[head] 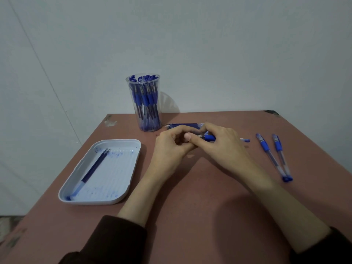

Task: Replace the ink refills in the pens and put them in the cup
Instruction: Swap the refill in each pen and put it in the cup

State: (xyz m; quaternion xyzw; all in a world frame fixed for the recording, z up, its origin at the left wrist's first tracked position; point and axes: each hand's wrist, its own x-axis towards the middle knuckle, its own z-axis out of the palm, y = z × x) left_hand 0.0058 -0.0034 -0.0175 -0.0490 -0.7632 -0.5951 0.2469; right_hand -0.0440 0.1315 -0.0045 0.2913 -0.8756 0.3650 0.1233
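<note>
a reddish-brown tabletop (190,197) fills the lower half of the view, its surface scuffed and chipped at the far left corner (110,121) and the far right corner (271,112). on its left part lies a pale rounded-rectangle tray (118,168) with a ridged floor smeared with blue ink. behind stands a plain grey-white wall (228,54), crossed at the left by a thin slanting seam (38,60).

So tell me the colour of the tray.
The tray is white, smudged with blue ink; seen in the head view.
</note>
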